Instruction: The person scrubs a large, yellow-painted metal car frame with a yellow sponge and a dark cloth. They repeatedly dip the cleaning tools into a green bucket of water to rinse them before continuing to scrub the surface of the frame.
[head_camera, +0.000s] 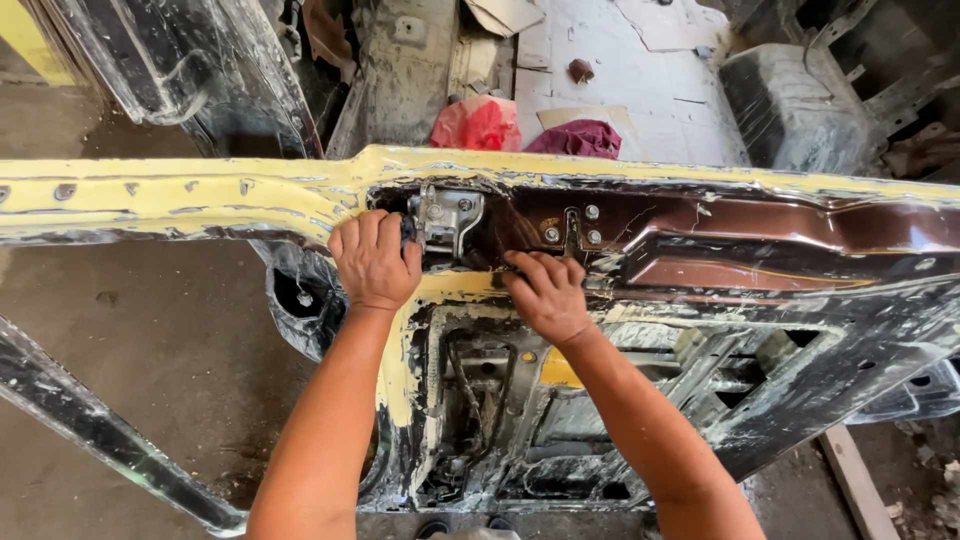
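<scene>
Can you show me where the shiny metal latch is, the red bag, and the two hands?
metal latch (445, 218), head view, its middle plate.
red bag (478, 126), head view, its middle.
left hand (373, 262), head view, its back.
right hand (548, 292), head view, its back.

A crumpled red plastic bag (477, 125), soft and lumpy, lies on the ground just beyond the long yellow-and-brown metal panel's top edge (200, 190), near the middle of the view. Flat pale cardboard sheets (650, 70) cover the floor behind it and to its right. No labels, signs or screens show.
</scene>
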